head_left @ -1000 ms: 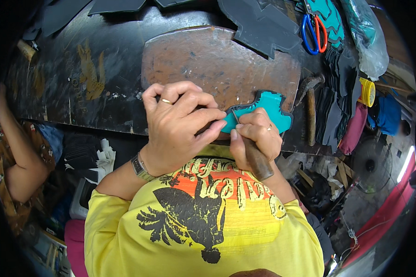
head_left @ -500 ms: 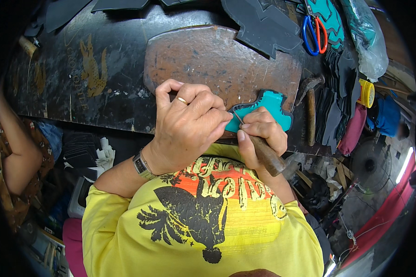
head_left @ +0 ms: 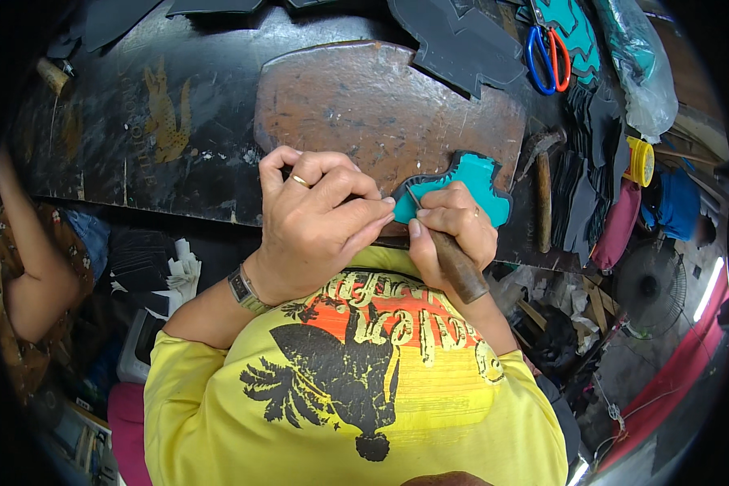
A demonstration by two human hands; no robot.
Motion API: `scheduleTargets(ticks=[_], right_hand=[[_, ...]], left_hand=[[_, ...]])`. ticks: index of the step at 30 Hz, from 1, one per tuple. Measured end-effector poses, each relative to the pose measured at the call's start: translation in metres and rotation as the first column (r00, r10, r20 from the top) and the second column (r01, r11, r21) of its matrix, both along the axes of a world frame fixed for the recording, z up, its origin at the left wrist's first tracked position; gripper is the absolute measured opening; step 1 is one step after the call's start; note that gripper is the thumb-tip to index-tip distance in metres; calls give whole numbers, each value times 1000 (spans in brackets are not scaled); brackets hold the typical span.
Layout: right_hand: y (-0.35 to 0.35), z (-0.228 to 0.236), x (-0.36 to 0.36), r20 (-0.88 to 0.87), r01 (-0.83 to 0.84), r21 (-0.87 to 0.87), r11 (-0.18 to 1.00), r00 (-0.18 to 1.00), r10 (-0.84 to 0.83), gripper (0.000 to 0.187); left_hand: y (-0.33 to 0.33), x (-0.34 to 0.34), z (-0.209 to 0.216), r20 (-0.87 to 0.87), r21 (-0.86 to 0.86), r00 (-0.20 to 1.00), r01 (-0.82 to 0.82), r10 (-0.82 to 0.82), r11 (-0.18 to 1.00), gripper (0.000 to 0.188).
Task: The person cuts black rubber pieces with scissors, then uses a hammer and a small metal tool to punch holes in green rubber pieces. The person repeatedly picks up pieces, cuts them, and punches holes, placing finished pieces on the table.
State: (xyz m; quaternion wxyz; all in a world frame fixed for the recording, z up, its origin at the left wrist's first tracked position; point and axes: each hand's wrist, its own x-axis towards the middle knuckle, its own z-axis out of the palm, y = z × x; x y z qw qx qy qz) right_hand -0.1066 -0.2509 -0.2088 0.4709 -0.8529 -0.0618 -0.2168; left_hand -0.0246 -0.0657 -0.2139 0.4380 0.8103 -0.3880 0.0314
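Observation:
A teal piece with a folded black border (head_left: 476,174) lies on a worn brown board (head_left: 340,97) near the table's front edge. The border along its left end looks pleated. My right hand (head_left: 462,227) is closed round the wooden handle of an awl (head_left: 460,271), its thin metal tip resting at the left end of the piece. Beside that tip, my left hand (head_left: 320,215) is closed in a pinch, the thumb and forefinger at the edge of the border. Whatever lies between those fingertips is too small to make out.
Black sheet pieces (head_left: 466,49) overlap the board's far edge. Red-and-blue-handled scissors (head_left: 549,61) lie at the far right. A wooden-handled hammer (head_left: 543,194) sits beside stacked black pieces (head_left: 579,186). At the left is another person's arm (head_left: 44,275).
Both hands have shifted slightly left. The awl's handle has swung a little left, and its tip is at nearly the same end of the teal piece.

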Motion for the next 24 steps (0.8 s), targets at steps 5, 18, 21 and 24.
scheduleTargets(ticks=[5,18,21,24], right_hand=[[-6,-1,-3,0,-15,216,976,1000,15,19],[-1,5,3,-40,-54,-4,999,998,54,23],[2,3,4,-4,-60,-94,994,998,60,24],[-1,3,3,-22,-57,-4,998,998,57,22]], left_hand=[[-2,-3,2,61,26,998,-1,0,1000,20],[-6,0,1,9,35,1000,23,-23,999,17],[-7,0,0,8,29,1000,21,-21,999,17],[-6,0,0,19,26,1000,23,-23,999,17]])
